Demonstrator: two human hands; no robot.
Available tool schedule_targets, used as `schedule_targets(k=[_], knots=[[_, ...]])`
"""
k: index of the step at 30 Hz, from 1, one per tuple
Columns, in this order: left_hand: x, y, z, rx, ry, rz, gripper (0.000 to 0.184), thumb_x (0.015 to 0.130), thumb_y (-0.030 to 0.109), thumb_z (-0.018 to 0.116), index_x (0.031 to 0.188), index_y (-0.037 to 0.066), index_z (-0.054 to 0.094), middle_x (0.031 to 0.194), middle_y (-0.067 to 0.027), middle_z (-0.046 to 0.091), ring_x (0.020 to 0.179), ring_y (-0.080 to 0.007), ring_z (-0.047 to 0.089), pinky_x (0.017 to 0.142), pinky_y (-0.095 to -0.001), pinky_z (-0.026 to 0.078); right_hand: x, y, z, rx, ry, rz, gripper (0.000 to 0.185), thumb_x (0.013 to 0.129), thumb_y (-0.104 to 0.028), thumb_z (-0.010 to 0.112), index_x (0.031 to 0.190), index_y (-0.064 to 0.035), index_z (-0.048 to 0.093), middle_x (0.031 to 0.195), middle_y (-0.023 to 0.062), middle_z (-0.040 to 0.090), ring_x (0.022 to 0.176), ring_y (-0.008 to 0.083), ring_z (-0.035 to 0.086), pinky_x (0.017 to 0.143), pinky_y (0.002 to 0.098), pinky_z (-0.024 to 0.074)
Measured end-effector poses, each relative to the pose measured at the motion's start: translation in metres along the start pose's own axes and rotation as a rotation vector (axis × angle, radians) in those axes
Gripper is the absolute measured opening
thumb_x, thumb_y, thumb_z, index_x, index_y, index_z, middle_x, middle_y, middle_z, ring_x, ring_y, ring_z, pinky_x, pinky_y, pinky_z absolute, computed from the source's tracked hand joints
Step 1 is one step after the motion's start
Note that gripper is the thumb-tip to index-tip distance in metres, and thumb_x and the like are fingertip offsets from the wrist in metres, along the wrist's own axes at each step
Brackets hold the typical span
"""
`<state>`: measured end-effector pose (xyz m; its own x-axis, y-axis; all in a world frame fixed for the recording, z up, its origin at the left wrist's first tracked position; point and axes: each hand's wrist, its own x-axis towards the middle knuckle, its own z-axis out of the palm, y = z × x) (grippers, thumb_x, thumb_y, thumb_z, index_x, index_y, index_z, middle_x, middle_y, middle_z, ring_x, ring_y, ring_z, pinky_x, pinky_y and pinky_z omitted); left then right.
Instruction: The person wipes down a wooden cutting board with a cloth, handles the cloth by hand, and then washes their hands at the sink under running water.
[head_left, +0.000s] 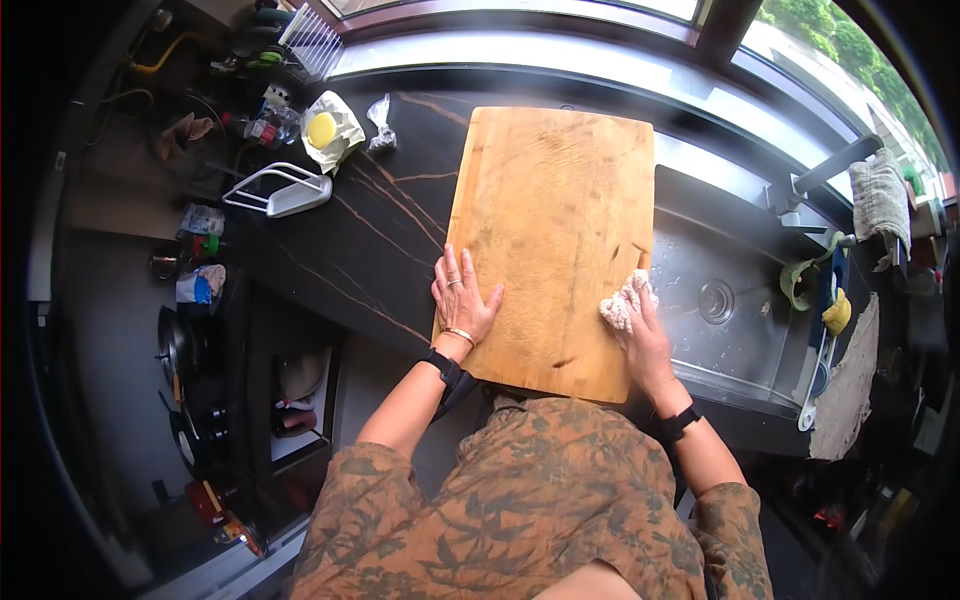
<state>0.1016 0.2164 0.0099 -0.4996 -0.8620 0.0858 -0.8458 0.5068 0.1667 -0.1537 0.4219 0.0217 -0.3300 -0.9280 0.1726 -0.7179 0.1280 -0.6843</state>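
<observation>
A large wooden cutting board (555, 230) lies on the dark counter, its right side along the sink's edge. My left hand (464, 298) rests on the board's left edge, fingers apart, holding nothing. At the board's right edge my right hand (645, 335) is closed on a crumpled whitish cloth (628, 302), which touches the wood. Part of the cloth is hidden under my fingers. Small dark marks show on the board near its lower edge and beside the cloth.
The steel sink (740, 245) with a faucet (825, 170) lies to the right. On the dark counter (330, 250) at the left are a white wire-handled rack (290, 193), a yellow round item (322, 130) on paper and a small plastic bag (381, 122). Windows run along the back.
</observation>
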Motion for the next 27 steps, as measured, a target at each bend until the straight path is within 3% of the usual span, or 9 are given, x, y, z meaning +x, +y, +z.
schedule_targets(k=[9,14,18,25,27], knots=[[0.012,0.014,-0.007,-0.056,-0.029,-0.062,0.079,0.085,0.047,0.059,0.144,-0.001,0.034,0.157,-0.0204,0.007,0.133,-0.0388,0.024,0.102,-0.0508,0.027,0.02,0.027,0.004,0.075,0.05,0.012,0.047,0.077,0.004,0.068,0.123,-0.0041,0.06,0.144,0.0193,0.042,0.129,0.0357,0.047,0.103,0.0379,0.0435],[0.027,0.046,0.007,0.007,-0.011,-0.107,0.08,0.085,0.051,0.057,0.145,0.002,0.034,0.158,-0.0177,0.006,0.134,-0.0412,0.022,0.103,-0.0523,0.026,0.049,0.043,-0.021,0.144,0.049,0.13,0.049,0.075,0.008,0.066,0.122,-0.0067,0.062,0.143,0.0177,0.044,0.127,0.0349,0.048,0.103,0.0377,0.0444],[0.03,0.046,0.013,0.004,-0.007,-0.135,0.082,0.085,0.054,0.056,0.146,0.004,0.033,0.157,-0.0173,0.011,0.135,-0.0406,0.021,0.105,-0.0531,0.023,0.048,0.041,-0.02,0.027,0.083,0.064,0.048,0.077,0.005,0.066,0.123,-0.0087,0.062,0.142,0.0148,0.047,0.122,0.033,0.053,0.098,0.0362,0.0476],[0.028,0.043,0.014,-0.008,0.028,-0.138,0.082,0.083,0.057,0.056,0.145,0.007,0.036,0.156,-0.0155,0.018,0.135,-0.0383,0.022,0.105,-0.0521,0.024,0.024,0.02,-0.016,-0.182,0.042,-0.04,0.043,0.081,-0.002,0.064,0.123,-0.0052,0.06,0.143,0.0161,0.045,0.135,0.0396,0.036,0.113,0.0467,0.0278],[0.029,0.043,0.014,-0.009,0.039,-0.138,0.082,0.083,0.057,0.056,0.145,0.008,0.036,0.156,-0.0143,0.019,0.135,-0.0374,0.023,0.105,-0.0517,0.024,-0.004,0.008,-0.024,-0.119,-0.047,-0.101,0.043,0.079,0.0,0.064,0.122,-0.0044,0.061,0.141,0.018,0.047,0.134,0.0434,0.034,0.113,0.0482,0.0285]])
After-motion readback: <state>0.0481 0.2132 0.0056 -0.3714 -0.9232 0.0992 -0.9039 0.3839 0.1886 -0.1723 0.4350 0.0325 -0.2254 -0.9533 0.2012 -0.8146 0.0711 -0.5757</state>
